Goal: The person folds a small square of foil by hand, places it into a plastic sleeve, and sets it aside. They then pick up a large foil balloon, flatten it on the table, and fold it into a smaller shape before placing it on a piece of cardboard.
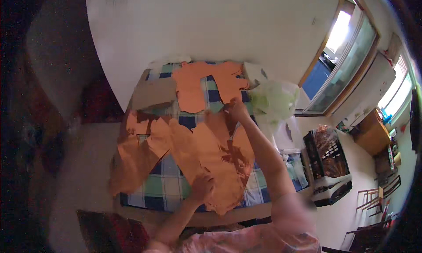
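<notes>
Flat orange sheets with wavy cut edges lie over a table covered by a blue, green and white checked cloth (165,185). Whether they are fabric, paper or foam I cannot tell. Near the table's front, my left hand (203,188) is closed on the large near orange sheet (184,143), which is creased and partly folded. Stretched farther out, my right hand (237,109) pinches a raised edge of orange sheet between thumb and fingers. Just beyond it lies a far orange sheet (191,88) with a deep notch. Another crumpled part spreads out to the left.
A flat brown piece (154,94) lies at the table's far left. Pale green and clear plastic bags (274,101) sit along the right edge. Right of the table stands a black crate (327,152) with plastic-wrapped contents. A white wall (211,24) rises behind; chairs stand far right.
</notes>
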A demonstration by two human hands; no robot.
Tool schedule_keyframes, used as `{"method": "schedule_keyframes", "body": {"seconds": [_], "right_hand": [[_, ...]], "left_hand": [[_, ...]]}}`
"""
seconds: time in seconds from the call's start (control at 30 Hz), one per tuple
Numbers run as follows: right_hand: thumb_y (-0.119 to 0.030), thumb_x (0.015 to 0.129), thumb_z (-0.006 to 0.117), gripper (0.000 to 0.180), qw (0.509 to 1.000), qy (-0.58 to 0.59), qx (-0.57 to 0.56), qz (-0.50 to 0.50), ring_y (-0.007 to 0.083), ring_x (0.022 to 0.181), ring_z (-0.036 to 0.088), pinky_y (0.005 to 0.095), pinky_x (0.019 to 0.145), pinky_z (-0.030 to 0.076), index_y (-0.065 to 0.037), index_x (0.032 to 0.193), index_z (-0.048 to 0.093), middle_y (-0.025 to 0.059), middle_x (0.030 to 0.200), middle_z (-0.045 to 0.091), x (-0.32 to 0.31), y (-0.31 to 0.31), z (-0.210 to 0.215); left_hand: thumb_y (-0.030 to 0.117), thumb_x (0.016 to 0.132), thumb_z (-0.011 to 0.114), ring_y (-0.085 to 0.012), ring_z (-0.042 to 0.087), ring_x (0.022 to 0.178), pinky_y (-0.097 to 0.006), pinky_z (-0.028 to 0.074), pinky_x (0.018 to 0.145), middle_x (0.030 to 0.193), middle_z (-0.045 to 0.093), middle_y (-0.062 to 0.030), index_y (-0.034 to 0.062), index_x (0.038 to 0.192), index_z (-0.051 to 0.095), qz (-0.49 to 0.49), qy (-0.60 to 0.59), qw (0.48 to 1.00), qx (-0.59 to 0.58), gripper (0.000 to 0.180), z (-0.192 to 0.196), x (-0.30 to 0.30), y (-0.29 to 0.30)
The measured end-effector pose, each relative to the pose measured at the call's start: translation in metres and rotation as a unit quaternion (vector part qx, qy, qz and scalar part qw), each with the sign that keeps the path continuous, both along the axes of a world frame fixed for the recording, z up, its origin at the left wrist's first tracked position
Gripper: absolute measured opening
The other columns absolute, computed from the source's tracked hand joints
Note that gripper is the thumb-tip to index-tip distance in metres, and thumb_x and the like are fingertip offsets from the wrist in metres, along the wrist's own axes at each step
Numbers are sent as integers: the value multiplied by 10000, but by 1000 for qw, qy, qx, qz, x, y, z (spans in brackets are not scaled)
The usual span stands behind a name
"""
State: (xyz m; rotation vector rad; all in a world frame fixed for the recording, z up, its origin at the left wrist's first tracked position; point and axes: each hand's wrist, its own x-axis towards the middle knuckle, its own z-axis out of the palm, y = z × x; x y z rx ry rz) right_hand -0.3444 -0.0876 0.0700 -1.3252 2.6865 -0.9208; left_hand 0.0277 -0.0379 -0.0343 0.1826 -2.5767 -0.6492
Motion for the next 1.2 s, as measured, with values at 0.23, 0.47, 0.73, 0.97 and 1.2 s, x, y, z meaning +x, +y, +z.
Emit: {"method": "schedule_keyframes", "body": {"seconds": [0.23,0.47,0.73,0.97,1.2], "right_hand": [[-132,770,681,459,990,-101,17,-97,357,800,624,446,682,495,-6,1165,484,194,944,621,-29,48,-18],[-87,784,654,433,968,162,-190,2,383,1072,531,435,899,429,-48,1199,536,182,1179,553,77,133,-28],[-210,841,608,345,973,207,-23,95,329,1234,460,541,988,361,-140,1179,597,106,1255,549,182,215,-39],[-213,881,571,378,985,172,-1,3,300,1287,430,558,1051,286,-159,1255,583,116,1339,517,183,216,-60],[-215,880,577,375,985,172,11,-6,296,1263,443,564,1051,274,-154,1250,578,105,1335,518,194,212,-53]], "left_hand": [[60,658,672,-276,556,1020,-423,444,895,1003,602,-82,77,899,617,-13,101,995,-14,247,34,2,5],[54,620,672,-296,555,1051,-419,432,916,1042,614,-103,44,888,625,-21,61,997,35,272,12,1,4],[83,732,648,-322,537,1077,-450,429,917,1156,570,-151,23,1016,617,83,46,995,37,292,34,3,-2],[134,814,632,-360,457,1222,-561,324,1022,1246,519,-183,51,1169,549,202,-5,975,-92,373,47,18,-13],[176,843,611,-352,435,1245,-587,311,1017,1256,509,-180,52,1173,556,233,9,968,-96,357,24,24,-6]]}}
